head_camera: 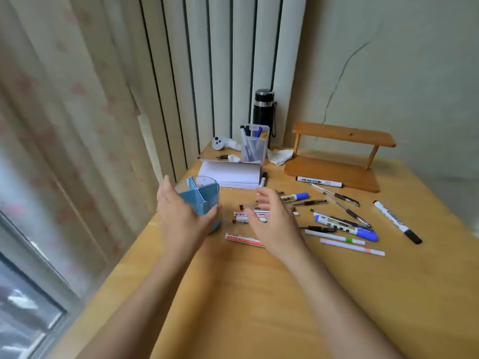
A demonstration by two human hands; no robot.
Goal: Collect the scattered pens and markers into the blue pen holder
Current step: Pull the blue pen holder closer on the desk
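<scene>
The blue pen holder (201, 195) stands on the wooden desk (259, 294), its divided top showing no pens. My left hand (178, 218) wraps around its near side. My right hand (272, 224) hovers with fingers spread over a cluster of white pens (250, 216). A red-and-white pen (242, 239) lies just below the holder. To the right lie a blue-capped marker (346, 226), a black-capped marker (398, 221), two white pens (344, 242), several thin black pens (339, 200) and another marker (318, 181).
At the back stand a clear pen cup (254, 146) holding pens, a black flask (263, 110), a white paper stack (230, 174), a crumpled tissue (280, 156), a white controller (220, 143) and a wooden shelf (337, 154). Curtains (77, 125) hang left of the desk.
</scene>
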